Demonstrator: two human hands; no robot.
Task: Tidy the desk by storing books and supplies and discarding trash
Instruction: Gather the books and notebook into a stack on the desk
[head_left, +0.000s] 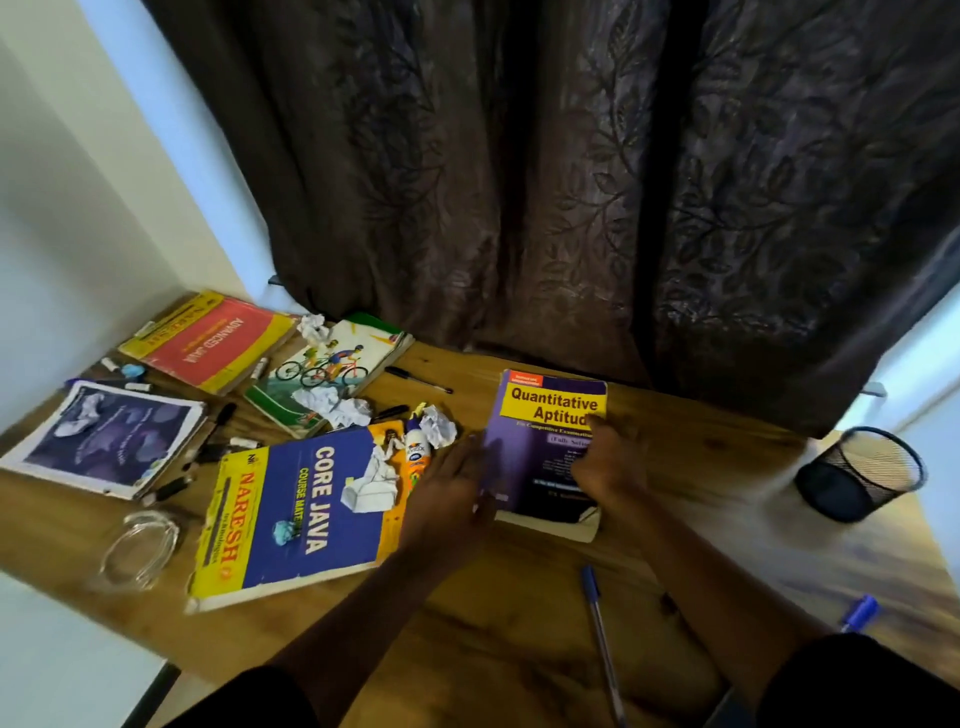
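Wooden desk (519, 597) bears thick purple-yellow book (540, 447), both hands flat on it.

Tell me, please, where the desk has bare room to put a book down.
Bare wood lies between the Quantitative Aptitude book and the mesh pen cup, and near the front edge around the blue pen. The left side, around the Core Java book, is crowded.
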